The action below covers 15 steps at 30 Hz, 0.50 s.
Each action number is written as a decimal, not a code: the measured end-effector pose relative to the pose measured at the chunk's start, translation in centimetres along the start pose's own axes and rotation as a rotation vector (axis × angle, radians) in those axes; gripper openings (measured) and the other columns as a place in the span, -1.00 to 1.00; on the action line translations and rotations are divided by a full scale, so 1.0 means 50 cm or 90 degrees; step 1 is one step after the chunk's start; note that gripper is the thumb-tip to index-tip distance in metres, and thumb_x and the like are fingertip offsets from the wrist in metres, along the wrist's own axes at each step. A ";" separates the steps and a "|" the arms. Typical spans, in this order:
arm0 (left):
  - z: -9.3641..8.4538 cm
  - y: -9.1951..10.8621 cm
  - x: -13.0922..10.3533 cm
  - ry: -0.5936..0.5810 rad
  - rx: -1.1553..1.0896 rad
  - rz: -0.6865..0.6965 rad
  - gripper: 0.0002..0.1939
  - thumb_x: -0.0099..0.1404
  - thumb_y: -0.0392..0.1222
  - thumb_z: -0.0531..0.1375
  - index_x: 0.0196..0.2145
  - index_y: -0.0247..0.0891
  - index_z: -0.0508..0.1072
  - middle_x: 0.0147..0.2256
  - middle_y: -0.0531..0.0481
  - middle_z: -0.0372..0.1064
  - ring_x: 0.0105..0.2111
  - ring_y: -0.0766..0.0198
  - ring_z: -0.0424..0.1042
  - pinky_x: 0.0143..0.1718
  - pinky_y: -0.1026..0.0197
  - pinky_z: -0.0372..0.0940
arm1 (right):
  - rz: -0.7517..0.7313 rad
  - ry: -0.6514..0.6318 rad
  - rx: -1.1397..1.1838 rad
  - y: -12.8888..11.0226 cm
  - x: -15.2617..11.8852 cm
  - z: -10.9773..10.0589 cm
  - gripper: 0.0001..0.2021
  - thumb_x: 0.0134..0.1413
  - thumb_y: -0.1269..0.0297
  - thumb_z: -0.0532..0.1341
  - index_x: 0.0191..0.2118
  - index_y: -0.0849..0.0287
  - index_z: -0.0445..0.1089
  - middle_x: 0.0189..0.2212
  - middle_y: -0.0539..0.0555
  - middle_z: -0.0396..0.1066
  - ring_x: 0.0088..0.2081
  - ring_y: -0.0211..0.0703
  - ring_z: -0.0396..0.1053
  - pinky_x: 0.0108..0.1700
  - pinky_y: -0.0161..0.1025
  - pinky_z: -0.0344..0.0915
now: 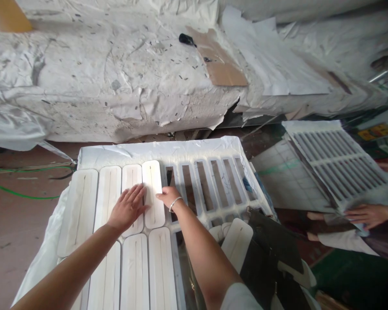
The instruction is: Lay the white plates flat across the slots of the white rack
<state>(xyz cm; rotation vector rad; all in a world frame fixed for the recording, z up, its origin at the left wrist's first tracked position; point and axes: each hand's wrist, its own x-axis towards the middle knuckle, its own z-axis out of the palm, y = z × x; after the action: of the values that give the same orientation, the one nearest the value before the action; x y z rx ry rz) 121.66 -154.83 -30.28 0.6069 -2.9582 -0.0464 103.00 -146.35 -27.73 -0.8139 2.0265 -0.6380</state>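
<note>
Rows of long white rounded panels (pixel 81 206), each with a thin dark line down its middle, lie on a slotted white frame (pixel 207 211). My left hand (pixel 128 209) rests with fingers spread over the third panel of the upper row, its thumb near the fourth. With thumb and fingers at its right edge, my right hand (pixel 170 198) holds the fourth panel (pixel 153 215); a bracelet circles that wrist. Right of this panel the slots of the frame are bare.
Loose white panels (pixel 237 243) lean by dark material below the frame's right side. At right, another person's hand (pixel 370 214) touches a second slotted frame (pixel 339 161). Behind stands a sheet-covered bench (pixel 161 99) with cardboard (pixel 224 69). Green cables (pixel 22 196) run at left.
</note>
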 end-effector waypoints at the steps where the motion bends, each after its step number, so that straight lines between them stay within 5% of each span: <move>1: 0.001 0.000 0.001 0.005 0.004 0.007 -0.29 0.37 0.16 -0.15 0.26 -0.44 0.05 0.26 -0.18 -0.04 0.27 0.05 -0.07 0.22 -0.06 -0.03 | 0.002 -0.004 0.007 0.002 0.001 0.000 -0.75 -0.08 0.24 0.28 -0.60 0.24 0.27 -0.72 -0.18 0.02 -0.60 -0.46 0.00 -0.54 -0.45 -0.08; 8: 0.005 0.005 -0.002 0.029 0.031 0.030 -0.21 0.34 0.24 -0.21 0.28 -0.47 -0.02 0.27 -0.23 -0.08 0.28 0.01 -0.13 0.23 -0.09 -0.09 | 0.015 -0.042 -0.105 -0.011 0.004 -0.007 -0.78 -0.05 0.16 0.25 -0.53 0.21 0.42 -0.68 -0.08 0.24 -0.59 -0.39 0.13 -0.54 -0.42 -0.02; 15: -0.003 0.016 0.000 0.038 0.043 0.049 -0.22 0.36 0.19 -0.19 0.31 -0.45 -0.17 0.27 -0.24 -0.09 0.28 0.00 -0.12 0.22 -0.11 -0.10 | 0.008 -0.075 -0.202 -0.034 -0.001 -0.017 -0.74 0.02 0.17 0.19 -0.27 0.24 0.51 -0.25 0.18 0.50 -0.26 -0.16 0.43 -0.32 -0.33 0.25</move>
<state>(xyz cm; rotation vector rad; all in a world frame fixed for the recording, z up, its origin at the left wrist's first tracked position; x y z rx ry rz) 121.37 -154.10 -30.09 0.4935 -2.9326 0.0783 102.83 -147.32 -26.09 -0.9966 2.0486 -0.2556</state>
